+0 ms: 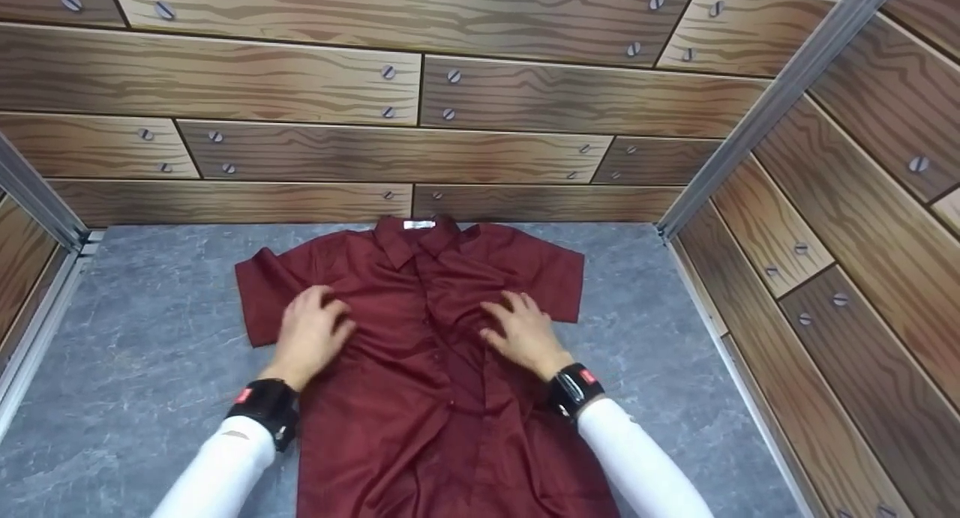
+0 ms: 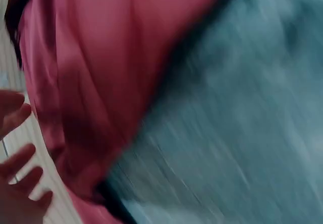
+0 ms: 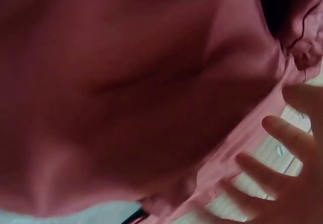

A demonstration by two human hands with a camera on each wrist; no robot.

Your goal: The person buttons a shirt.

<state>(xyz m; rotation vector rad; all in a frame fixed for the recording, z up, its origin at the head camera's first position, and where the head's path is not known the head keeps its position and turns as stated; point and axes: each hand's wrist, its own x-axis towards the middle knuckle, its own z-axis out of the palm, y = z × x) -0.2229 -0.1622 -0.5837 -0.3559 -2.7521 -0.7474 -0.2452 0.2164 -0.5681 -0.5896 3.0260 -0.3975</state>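
A dark red short-sleeved button shirt (image 1: 390, 323) lies front up, its collar with a white label at the far end. Wrinkles run across its front, and the lower part is rumpled. My left hand (image 1: 311, 330) is over the chest near the left sleeve, fingers spread and loosely bent. Over the opposite side of the chest is my right hand (image 1: 525, 330), its fingers also spread. Neither hand grips the cloth. In the right wrist view, the separated fingers (image 3: 287, 138) appear beside the shirt. Whether the fingertips touch the fabric, I cannot tell.
The shirt lies on a grey mottled table (image 1: 150, 300). A wood-plank patterned wall (image 1: 300, 83) stands behind, and another such panel (image 1: 862, 203) on the right. Metal profiles (image 1: 772, 91) frame the corners. The shirt's collar reaches the table's back edge.
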